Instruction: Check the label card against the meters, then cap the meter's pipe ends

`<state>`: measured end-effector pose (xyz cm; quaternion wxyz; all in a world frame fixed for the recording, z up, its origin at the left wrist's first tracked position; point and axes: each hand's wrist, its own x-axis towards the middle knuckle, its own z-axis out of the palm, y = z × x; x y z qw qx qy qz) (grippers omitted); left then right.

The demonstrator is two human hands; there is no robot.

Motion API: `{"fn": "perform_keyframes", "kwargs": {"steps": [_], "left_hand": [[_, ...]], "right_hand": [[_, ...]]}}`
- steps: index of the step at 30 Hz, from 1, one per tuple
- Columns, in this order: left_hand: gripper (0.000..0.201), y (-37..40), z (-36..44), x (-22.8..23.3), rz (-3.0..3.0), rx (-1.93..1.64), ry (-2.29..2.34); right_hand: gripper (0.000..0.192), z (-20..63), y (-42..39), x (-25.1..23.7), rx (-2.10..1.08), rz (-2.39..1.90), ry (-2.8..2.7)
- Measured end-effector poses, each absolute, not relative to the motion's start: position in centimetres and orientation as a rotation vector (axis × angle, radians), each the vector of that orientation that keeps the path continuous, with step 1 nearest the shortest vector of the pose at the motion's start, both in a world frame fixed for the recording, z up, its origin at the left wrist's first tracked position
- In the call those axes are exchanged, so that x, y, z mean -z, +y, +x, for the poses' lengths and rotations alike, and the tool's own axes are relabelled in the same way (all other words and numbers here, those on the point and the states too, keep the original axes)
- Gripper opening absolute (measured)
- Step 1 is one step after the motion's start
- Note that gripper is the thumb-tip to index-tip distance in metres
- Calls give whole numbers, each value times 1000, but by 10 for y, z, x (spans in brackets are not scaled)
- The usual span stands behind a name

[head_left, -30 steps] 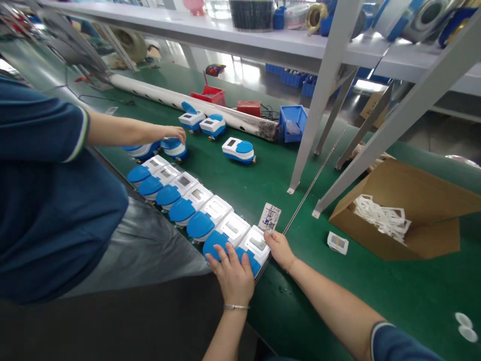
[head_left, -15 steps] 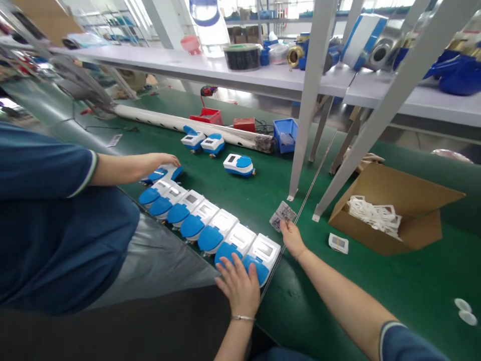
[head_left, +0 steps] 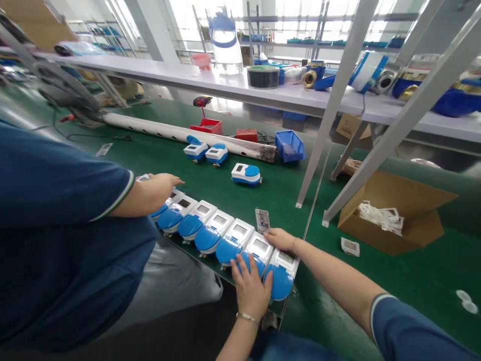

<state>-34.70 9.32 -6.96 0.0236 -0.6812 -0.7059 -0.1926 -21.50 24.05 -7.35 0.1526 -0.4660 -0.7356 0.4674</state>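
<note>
Meters crowded along the near edge, a printed card in the fingers

A row of blue-lidded meters (head_left: 212,231) runs along the near edge of the bench (head_left: 285,193), its last one, the end meter (head_left: 278,281), sitting by the seam; the left hand (head_left: 251,288) lies with fingers spread over the blue lid next to it, thumb close to the end meter; the right hand (head_left: 280,239), fingers brought narrow, appears to pinch a printed card (head_left: 263,220) by its lower edge, just behind the row.

The main risk, I judge, is a meter going over the near edge; the row sits tight against that side, so a careless shove from the left hand, or a knock from the co-worker's arm (head_left: 148,194) over the row's far-left end, could pass from one housing to the next; the card, held only at its edge, could slip and drop between housings; the seam might catch the end meter if it were slid across.

The card carries dark print, too small to read; a pale slip (head_left: 104,149) toward the bench's left end is no clearer; the grey displays show nothing legible, and no brand can be made out on lids, on the lone meter (head_left: 246,174) farther from the near edge, or on the cardboard box (head_left: 361,233) toward the right.
</note>
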Motion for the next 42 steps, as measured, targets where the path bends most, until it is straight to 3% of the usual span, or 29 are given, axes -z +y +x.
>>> {"fn": "perform_keyframes", "kwargs": {"steps": [15, 24, 31, 42], "left_hand": [[68, 94, -347, 68, -2118, 536, -2224], [72, 113, -374, 49, -1840, 396, -2330], [68, 155, -402, 56, -1882, 314, -2340], [69, 155, -399, 58, -1883, 282, -2373]], "right_hand": [[42, -214, 237, 71, -1387, -1319, -2120], [44, -249, 299, 63, -1094, -1479, -1961], [43, -302, 287, 69, -1227, -1391, -2110], [50, -299, 285, 79, -1269, -1386, -2097]]}}
